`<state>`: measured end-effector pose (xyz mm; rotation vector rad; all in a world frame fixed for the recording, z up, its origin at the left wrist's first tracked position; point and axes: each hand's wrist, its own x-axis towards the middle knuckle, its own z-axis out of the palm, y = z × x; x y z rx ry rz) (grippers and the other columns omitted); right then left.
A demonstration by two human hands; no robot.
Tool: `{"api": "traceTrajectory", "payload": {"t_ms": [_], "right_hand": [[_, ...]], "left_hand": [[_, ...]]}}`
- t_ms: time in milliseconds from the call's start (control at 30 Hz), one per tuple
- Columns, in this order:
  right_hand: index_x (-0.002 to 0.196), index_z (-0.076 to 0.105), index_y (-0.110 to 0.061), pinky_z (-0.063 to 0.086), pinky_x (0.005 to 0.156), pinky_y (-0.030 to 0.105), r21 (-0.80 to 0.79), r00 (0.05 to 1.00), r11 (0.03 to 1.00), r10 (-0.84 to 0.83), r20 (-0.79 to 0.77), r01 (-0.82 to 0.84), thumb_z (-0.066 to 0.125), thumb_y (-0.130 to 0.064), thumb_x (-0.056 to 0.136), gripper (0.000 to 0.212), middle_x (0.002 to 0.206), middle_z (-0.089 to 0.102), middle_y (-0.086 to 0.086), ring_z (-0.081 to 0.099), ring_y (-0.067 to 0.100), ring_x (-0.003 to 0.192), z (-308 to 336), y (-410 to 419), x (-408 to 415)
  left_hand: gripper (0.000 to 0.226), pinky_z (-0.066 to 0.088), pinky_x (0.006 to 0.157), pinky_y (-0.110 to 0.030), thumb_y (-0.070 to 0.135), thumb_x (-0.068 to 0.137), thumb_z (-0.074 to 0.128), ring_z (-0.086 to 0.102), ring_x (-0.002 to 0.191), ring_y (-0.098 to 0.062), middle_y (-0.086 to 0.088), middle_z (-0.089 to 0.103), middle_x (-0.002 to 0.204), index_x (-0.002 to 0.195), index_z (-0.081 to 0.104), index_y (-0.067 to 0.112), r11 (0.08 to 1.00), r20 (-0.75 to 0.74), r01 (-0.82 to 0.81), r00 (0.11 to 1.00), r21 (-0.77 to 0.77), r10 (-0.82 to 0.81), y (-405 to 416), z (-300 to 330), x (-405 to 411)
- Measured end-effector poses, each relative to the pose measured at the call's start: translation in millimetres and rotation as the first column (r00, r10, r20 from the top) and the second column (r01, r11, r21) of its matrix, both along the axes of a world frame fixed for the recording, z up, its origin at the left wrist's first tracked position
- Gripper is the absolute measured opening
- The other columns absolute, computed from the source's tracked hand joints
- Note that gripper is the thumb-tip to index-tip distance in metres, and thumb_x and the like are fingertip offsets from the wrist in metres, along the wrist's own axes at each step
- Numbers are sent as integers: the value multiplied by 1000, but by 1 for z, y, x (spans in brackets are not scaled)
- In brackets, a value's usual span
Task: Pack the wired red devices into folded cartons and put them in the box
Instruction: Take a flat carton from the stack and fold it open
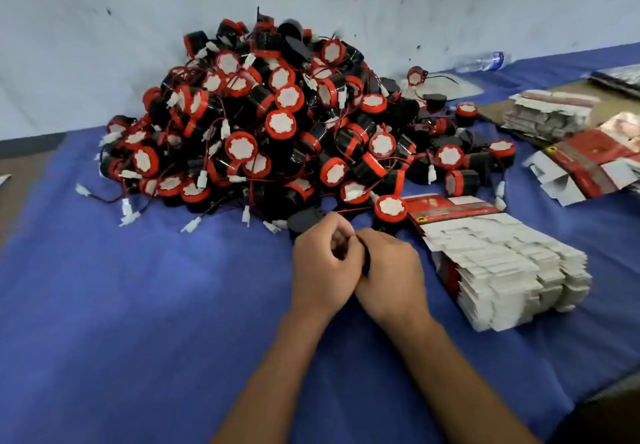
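your left hand [323, 262] and your right hand [389, 270] are pressed together in the middle of the blue cloth [138, 288], both with the fingers curled, and between them a thin black thing [365, 258] shows, maybe a wire or a strap; both hands seem to pinch it, but what it is exactly i cannot tell, because the fingers hide most of it. a thin red wire [353, 209] runs from just above your left knuckles to the nearest red device [390, 208], which lies just beyond your right hand and faces up with its white centre. so this device is ahead and a little to the right, nearer to your right hand, and its wire lies almost level, from left to right. just beside this device, on the right, is the fanned stack of flat cartons [502, 263]; its long axis goes away from you toward upper left, and the near end is close to your right wrist, so i think the right hand will take a carton more easily. behind all this is the big pile of devices [270, 121], against the wall. more flat cartons [550, 114] lie further right, well apart from you. no carton is folded open here, and the box for the packed ones is not in view.
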<state>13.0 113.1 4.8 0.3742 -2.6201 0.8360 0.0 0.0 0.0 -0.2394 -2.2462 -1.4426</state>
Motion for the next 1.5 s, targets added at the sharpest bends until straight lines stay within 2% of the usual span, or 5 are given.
{"api": "traceTrajectory", "payload": {"t_ms": [200, 467, 933, 1200, 1500], "right_hand": [[91, 68, -17, 45, 78, 41, -68, 869, 944, -324, -374, 323, 69, -17, 86, 6, 93, 65, 1, 54, 28, 95, 17, 14, -5], [135, 52, -17, 22, 119, 63, 466, 752, 807, -548, 365, 362, 57, -34, 92, 46, 150, 45, 21, 33, 46, 144, 51, 40, -47], [116, 64, -14, 37, 69, 34, -95, 747, 771, -634, -202, 629, 47, -11, 95, 27, 101, 71, 13, 65, 38, 94, 112, 80, -35], [126, 69, -14, 56, 86, 41, -674, 984, 738, 142, 111, -31, 44, -1, 104, 36, 108, 74, -4, 69, 13, 90, 60, -66, -12], [162, 17, -37, 5, 124, 53, 332, 787, 743, 617, -5, -581, 69, -89, 59, 127, 170, 10, -9, 3, 22, 158, -6, -109, -2]], "left_hand": [[18, 51, 60, -37, 13, 89, 66, 60, 62, -12, 10, 62, 65, 76, 58, 24, 999, 59, -49, 997, -20, 50, 15, -10, -30], [18, 49, 58, -47, 17, 89, 62, 56, 60, -15, 6, 55, 61, 75, 53, 23, 979, -6, -34, 999, -199, 34, 19, -10, -22], [19, 44, 53, -27, 13, 90, 63, 56, 60, -15, 7, 60, 65, 75, 59, 25, 993, -86, -54, 994, 102, 63, 2, 16, 9], [39, 63, 76, -40, 46, 96, 58, 74, 102, -20, -2, 75, 119, 130, 62, 27, 707, 183, -66, 979, 704, -90, -120, 32, 36], [22, 56, 69, -23, 16, 83, 65, 70, 82, -8, 10, 75, 85, 90, 75, 35, 974, 283, -135, 956, 181, 80, -189, 9, 52]]}}
